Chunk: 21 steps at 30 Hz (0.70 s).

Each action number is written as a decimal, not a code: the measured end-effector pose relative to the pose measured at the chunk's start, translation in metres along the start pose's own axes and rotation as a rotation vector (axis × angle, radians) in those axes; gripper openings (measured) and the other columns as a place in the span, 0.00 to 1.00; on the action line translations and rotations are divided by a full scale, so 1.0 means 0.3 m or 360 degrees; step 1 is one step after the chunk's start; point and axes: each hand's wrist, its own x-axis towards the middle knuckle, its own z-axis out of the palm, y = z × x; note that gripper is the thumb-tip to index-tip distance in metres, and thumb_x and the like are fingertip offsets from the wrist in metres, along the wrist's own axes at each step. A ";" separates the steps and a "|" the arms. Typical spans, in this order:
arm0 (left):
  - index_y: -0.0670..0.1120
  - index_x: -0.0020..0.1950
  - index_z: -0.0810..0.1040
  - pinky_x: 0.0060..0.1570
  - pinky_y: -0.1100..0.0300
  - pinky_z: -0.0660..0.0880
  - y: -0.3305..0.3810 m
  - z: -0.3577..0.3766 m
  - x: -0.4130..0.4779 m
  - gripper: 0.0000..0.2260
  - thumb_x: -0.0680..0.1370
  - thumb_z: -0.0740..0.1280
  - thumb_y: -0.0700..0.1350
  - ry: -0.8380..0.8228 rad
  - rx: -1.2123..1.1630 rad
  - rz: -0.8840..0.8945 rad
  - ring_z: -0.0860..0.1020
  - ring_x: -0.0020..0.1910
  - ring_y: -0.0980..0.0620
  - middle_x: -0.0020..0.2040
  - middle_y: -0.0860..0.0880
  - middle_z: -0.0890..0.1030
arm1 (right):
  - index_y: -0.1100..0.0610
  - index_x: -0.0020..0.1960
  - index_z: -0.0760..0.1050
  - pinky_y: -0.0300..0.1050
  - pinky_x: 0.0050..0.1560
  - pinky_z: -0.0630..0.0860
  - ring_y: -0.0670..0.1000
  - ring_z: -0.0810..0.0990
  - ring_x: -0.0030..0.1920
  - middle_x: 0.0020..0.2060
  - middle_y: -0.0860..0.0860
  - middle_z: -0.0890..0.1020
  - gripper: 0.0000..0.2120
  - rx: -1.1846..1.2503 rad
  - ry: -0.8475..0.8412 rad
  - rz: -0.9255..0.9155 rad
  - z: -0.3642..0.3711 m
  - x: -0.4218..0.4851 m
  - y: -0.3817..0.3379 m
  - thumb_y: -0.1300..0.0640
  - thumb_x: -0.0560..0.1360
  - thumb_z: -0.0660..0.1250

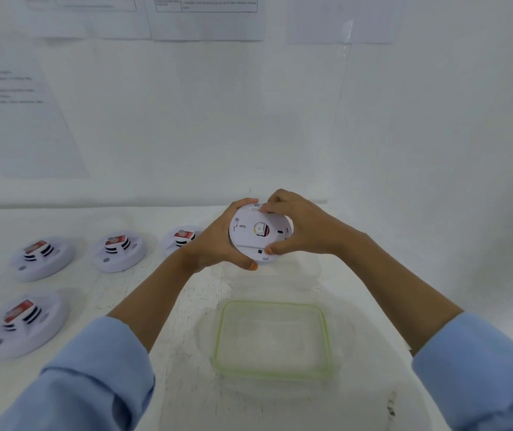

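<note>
A round white smoke detector [250, 234] is held up above the table with its flat back side facing me. My left hand [218, 244] grips it from the left, fingers over the top edge and thumb under the bottom edge. My right hand [295, 227] holds its right side, fingers curled onto the top of the back plate and thumb pressed near the lower rim. Both forearms come out of light blue sleeves.
Several white smoke detectors with red stickers lie face up at the left: [42, 258], [120, 250], [182, 239], [23, 323]. A clear rectangular container with a green rim [222, 331] sits in front of me. Printed sheets hang on the white wall [404, 119] behind.
</note>
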 end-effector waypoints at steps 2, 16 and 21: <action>0.54 0.68 0.62 0.48 0.64 0.76 0.005 -0.001 0.001 0.45 0.55 0.76 0.34 0.0010 -0.0023 0.0014 0.74 0.58 0.60 0.62 0.53 0.72 | 0.59 0.61 0.73 0.48 0.52 0.71 0.52 0.70 0.52 0.50 0.53 0.71 0.27 -0.0065 -0.0028 -0.0018 -0.003 0.006 -0.010 0.54 0.65 0.75; 0.55 0.67 0.63 0.47 0.62 0.77 -0.016 -0.004 0.004 0.46 0.53 0.77 0.38 0.0007 -0.0063 0.0025 0.75 0.58 0.59 0.62 0.53 0.72 | 0.60 0.57 0.75 0.47 0.49 0.71 0.51 0.69 0.50 0.47 0.51 0.70 0.23 -0.0121 -0.0045 -0.0038 0.005 0.022 -0.003 0.55 0.64 0.75; 0.57 0.66 0.63 0.47 0.63 0.77 -0.020 -0.009 0.011 0.45 0.53 0.77 0.41 0.0041 -0.0058 0.0029 0.75 0.58 0.60 0.62 0.53 0.72 | 0.56 0.63 0.71 0.40 0.47 0.66 0.49 0.67 0.51 0.49 0.48 0.68 0.28 -0.0251 -0.0084 -0.0036 0.010 0.032 0.003 0.50 0.66 0.74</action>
